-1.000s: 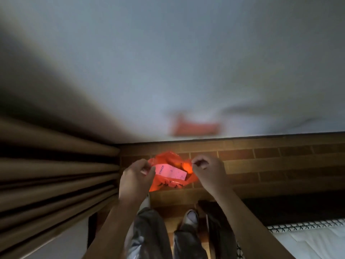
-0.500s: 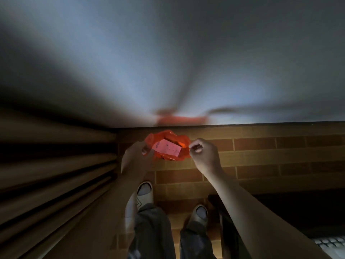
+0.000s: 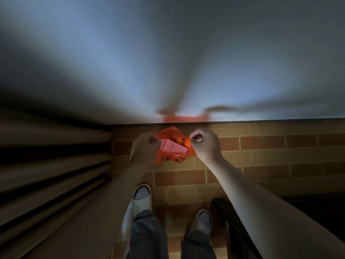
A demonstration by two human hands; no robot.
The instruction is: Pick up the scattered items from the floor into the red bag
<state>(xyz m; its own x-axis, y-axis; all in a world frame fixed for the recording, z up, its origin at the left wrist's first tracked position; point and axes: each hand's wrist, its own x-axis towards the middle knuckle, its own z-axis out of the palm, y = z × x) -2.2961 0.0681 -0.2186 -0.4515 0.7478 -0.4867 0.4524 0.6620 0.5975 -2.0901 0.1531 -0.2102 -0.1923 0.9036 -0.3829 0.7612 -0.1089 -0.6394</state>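
My red bag (image 3: 169,157), translucent orange-red with dark print low down; inside, a pale pink box (image 3: 172,147) with red lettering and orange round fruit (image 3: 183,141). Floor (image 3: 261,156): brick pattern, brown and tan. My slippers (image 3: 141,200): off-white.

my arms: bare to past the elbow, no sleeves, no watch or rings in sight | my legs: dark grey trousers (image 3: 147,238) | my feet: white slip-on clogs (image 3: 140,200) with toe opening, pale socks inside
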